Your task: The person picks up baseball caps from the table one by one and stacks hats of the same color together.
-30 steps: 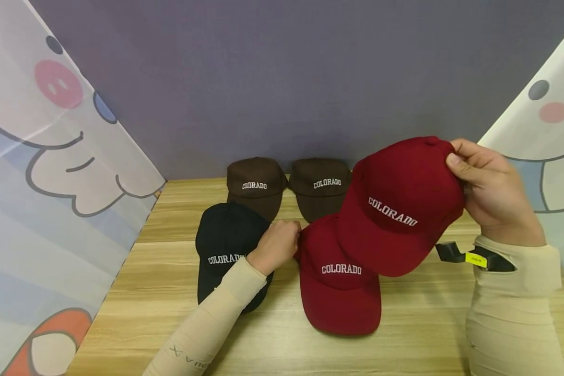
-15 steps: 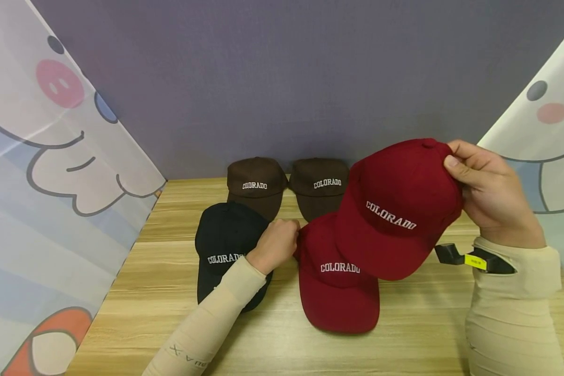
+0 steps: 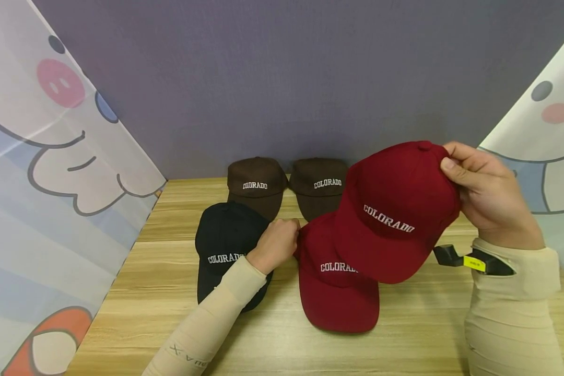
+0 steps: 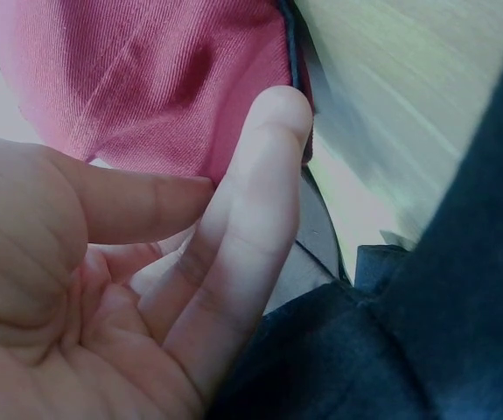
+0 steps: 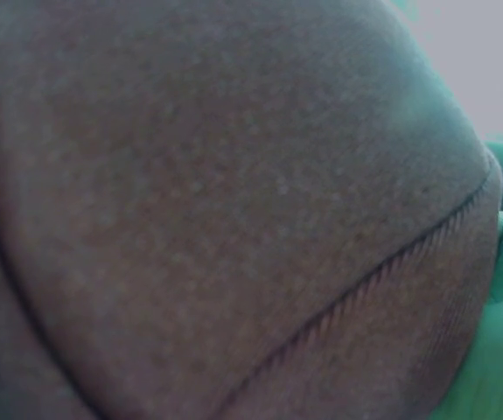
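My right hand (image 3: 491,193) holds a red baseball cap (image 3: 395,198) by the back of its crown, tilted and raised at the right. Its brim overlaps a second red cap (image 3: 340,308) lying on the wooden table, brim toward me. At that lower cap's left edge, my left hand (image 3: 274,245) pinches the fabric; the left wrist view shows thumb and fingers on the red cloth (image 4: 164,87). Beneath my left wrist lies a black cap (image 3: 230,230). Seamed cap fabric (image 5: 234,192), oddly tinted, fills most of the right wrist view.
Two brown caps (image 3: 256,175) (image 3: 317,175) sit side by side at the back of the table (image 3: 169,282), against a grey wall (image 3: 282,78). Cartoon-printed panels (image 3: 51,156) slope along both sides. All the caps carry the white word COLORADO.
The raised red cap has drifted slightly left and down with my right hand, covering more of the lower cap's lettering. My left hand keeps its place at the lower cap's edge.
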